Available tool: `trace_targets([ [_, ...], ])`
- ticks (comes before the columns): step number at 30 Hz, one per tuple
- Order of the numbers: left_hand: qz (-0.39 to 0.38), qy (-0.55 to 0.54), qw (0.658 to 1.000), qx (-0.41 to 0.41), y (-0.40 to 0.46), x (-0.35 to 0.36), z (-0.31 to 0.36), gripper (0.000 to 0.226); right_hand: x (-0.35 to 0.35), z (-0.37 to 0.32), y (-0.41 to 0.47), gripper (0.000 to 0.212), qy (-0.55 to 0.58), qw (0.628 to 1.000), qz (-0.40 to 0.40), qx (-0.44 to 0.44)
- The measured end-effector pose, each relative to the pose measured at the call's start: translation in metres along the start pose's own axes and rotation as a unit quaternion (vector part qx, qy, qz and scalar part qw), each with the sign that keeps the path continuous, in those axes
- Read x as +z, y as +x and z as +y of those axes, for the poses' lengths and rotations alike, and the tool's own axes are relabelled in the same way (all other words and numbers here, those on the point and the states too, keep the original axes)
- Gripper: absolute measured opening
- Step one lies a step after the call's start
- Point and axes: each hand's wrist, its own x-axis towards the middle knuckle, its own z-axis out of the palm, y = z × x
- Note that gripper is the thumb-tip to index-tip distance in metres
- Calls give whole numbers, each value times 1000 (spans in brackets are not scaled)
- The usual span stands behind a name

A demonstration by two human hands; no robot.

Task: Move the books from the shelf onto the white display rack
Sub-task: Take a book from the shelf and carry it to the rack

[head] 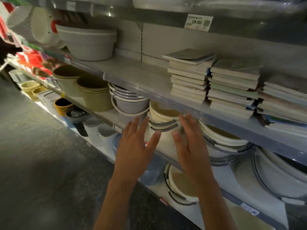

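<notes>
Reaching stage, before any pickup. Both hands raised in front of the shelving, palms facing each other, fingers straight and spread, holding nothing: left hand (136, 146), right hand (189, 143). Both level with the grey and cream plastic buckets (159, 123) on the shelf below, apart from them and from the books.

Three stacks of thin paperback books with pale page edges on the grey metal shelf (132, 75) above and to the right of the hands: left stack (187, 80), topped by a grey-green cover lying askew; middle stack (232, 85); right stack (282, 103), blurred at the frame edge. Stacks close side by side, near the shelf's front lip. White display rack not in view.

Next move, judged from this: lifting both hands up and rightward to the left stack, closing on its two sides, taking a manageable bundle rather than the whole pile. Loose top book likely to slide; thin covers slippery, so firm inward pressure needed.

Also there: large grey plastic tub (88, 44) further left on the same shelf, price tag reading 19.90 (197, 23) above.
</notes>
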Motion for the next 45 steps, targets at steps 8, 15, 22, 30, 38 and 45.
trace_targets([
  [8, -11, 1, 998, 62, 113, 14, -2, 80, 16, 13, 102, 69, 5, 998, 59, -1],
  [15, -10, -35, 995, 91, 189, 28, 5, 81, 23, 18, 161, 63, 11, 982, 187, -8],
  [22, 3, -88, 986, 143, 261, 32, 12, 86, 24, 20, 214, 65, -8, 963, 269, 17],
  [30, -69, -198, 963, 171, 335, 41, 30, 74, 14, 15, 265, 74, -47, 950, 290, 106],
  [38, -100, -255, 948, 163, 371, 63, 43, 40, 7, 26, 299, 80, -72, 950, 272, 137],
  [45, -81, -288, 948, 108, 387, 88, 53, 27, -2, 37, 321, 76, -187, 928, 267, 178],
])
